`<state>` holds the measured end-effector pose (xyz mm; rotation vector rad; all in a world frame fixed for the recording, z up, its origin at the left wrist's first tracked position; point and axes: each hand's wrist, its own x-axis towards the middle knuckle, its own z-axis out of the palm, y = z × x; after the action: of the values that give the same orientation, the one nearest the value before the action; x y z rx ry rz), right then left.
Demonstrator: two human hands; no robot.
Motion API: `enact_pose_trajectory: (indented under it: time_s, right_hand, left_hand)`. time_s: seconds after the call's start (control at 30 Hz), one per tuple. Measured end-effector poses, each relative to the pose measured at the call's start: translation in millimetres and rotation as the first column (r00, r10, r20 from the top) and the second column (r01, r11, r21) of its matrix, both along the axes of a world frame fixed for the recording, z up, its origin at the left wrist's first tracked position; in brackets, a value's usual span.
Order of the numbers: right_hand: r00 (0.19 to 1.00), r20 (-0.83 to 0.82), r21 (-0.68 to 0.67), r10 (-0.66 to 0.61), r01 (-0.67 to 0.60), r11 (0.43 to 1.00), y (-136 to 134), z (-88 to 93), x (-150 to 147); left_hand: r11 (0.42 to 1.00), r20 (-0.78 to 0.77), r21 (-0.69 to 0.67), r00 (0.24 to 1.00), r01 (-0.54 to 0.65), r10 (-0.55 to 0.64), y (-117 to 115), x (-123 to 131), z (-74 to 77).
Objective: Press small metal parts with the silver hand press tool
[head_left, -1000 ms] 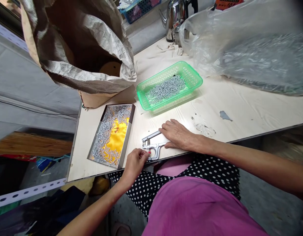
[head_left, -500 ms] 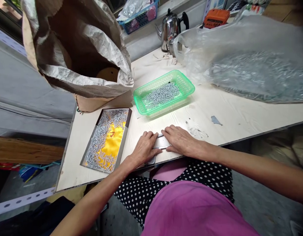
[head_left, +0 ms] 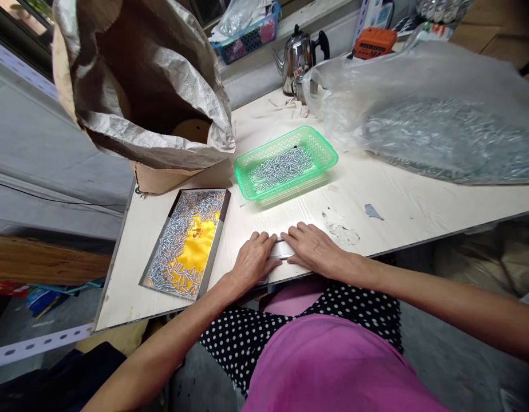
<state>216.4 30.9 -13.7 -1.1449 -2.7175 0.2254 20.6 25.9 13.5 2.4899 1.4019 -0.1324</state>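
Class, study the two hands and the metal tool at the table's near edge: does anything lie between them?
Nothing visible does. The left hand and right hand both rest directly on the metal tool, which shows only in the gap between them. The green basket sits farther back.

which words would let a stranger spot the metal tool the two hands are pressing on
Start at the white worktable and follow its near edge to where the left hand and right hand lie side by side. The metal tool is the flat grey strip showing between them. Unlike the green basket and yellow-bottomed tray of small metal pieces, it is a single piece, mostly covered.
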Motion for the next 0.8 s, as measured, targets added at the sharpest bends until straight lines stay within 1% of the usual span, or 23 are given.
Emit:
enact_pose_trajectory:
  time_s: [0.07,0.13,0.2,0.23,0.3,0.37,0.47,0.53,0.6,0.63,0.67,0.73,0.8]
  right_hand:
    - [1.0,-0.012,-0.017,-0.005,0.005,1.0,5,5.2,4]
    - [0.999,-0.025,-0.037,-0.022,0.021,0.999,9,8.0,8]
    - [0.998,-0.035,-0.051,-0.05,0.048,0.998,10,7.9,8]
    - [0.998,-0.042,-0.055,-0.056,0.054,0.997,10,7.1,7]
    - [0.997,-0.067,-0.052,-0.05,0.046,0.998,7,5.4,0]
    - [0.993,-0.11,-0.022,-0.04,0.038,0.999,2,4.2,-10]
    - [0.985,-0.172,0.047,-0.02,0.028,0.998,-10,2.7,-25]
    - [0.981,-0.192,0.066,0.018,-0.005,0.998,-18,-1.0,-32]
    - [0.978,-0.201,0.06,0.056,-0.045,0.997,-24,-8.5,-36]
    - [0.976,-0.205,0.054,0.068,-0.058,0.997,-25,-13.5,-37]
    - [0.974,-0.211,0.049,0.078,-0.069,0.996,-26,-18.9,-38]
    - [0.968,-0.23,0.042,0.098,-0.091,0.995,-24,-29.2,-40]
    - [0.96,-0.254,0.036,0.117,-0.111,0.993,-21,-36.2,-43]
  left_hand:
    - [0.997,0.09,0.046,0.994,-0.062,0.058,-6,-7,0.2]
    - [0.976,0.188,0.097,0.966,-0.197,0.176,-14,-19,2.5]
    - [0.923,0.216,0.117,0.916,-0.367,0.337,-23,-32,7.6]
    - [0.892,0.187,0.107,0.89,-0.439,0.416,-28,-39,10.8]
    - [0.847,0.063,0.037,0.847,-0.531,0.528,-34,-49,16.1]
    - [0.804,-0.061,-0.086,0.809,-0.588,0.585,-38,-54,17.8]
    - [0.736,-0.117,-0.258,0.777,-0.626,0.619,-37,-54,13.0]
    - [0.707,-0.131,-0.337,0.774,-0.622,0.619,-34,-53,8.5]
    - [0.688,-0.158,-0.388,0.78,-0.613,0.606,-31,-52,6.5]
    - [0.693,-0.172,-0.388,0.787,-0.607,0.593,-30,-52,7.0]
    - [0.711,-0.188,-0.371,0.798,-0.597,0.572,-29,-51,8.3]
    - [0.785,-0.218,-0.276,0.831,-0.555,0.511,-29,-47,12.3]
    - [0.872,-0.26,-0.139,0.867,-0.469,0.425,-30,-42,16.2]
